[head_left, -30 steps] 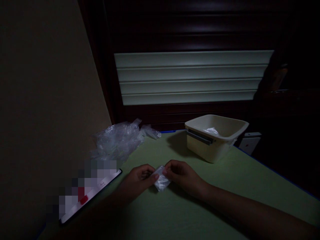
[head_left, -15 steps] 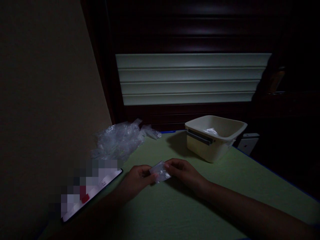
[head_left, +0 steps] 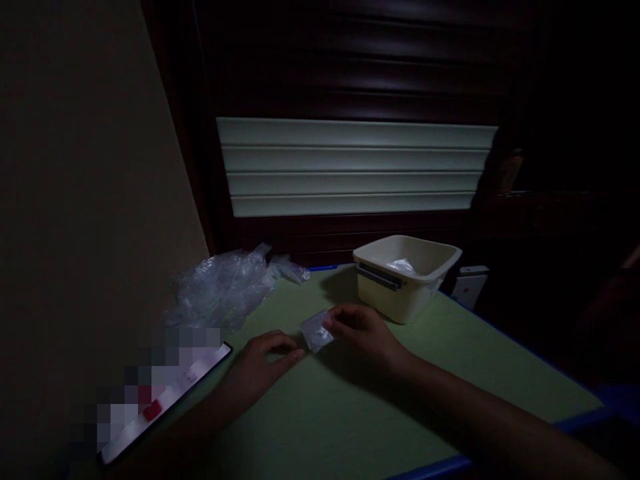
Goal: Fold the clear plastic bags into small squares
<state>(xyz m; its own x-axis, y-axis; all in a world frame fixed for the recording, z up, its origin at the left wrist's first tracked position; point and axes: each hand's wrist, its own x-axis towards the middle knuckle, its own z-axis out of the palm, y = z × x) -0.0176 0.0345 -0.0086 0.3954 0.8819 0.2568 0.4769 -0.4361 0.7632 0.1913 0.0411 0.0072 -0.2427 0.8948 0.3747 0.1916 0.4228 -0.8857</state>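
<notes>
A small clear plastic bag (head_left: 317,332) hangs from the pinched fingertips of my right hand (head_left: 364,333), over the middle of the green table. Just left of the bag, my left hand (head_left: 267,363) has its thumb and fingers apart, with nothing between them. What the bag contains, if anything, is too dim to tell. A heap of clear plastic bags (head_left: 225,283) lies at the back left, against the wall. Behind my right hand stands a cream bin (head_left: 385,300) with a grey handle, and some clear plastic (head_left: 403,267) shows inside it.
The green table (head_left: 310,427) has a blue edge. A tablet-like object (head_left: 175,393), partly pixelated, lies at the left by the wall. Beyond the table's right edge, behind the bin, is a white box (head_left: 469,287). A slatted panel (head_left: 350,167) rises behind.
My left hand has let go of the bag and drawn slightly away, while my right hand keeps hold of it. The whole view has shifted a little to the right.
</notes>
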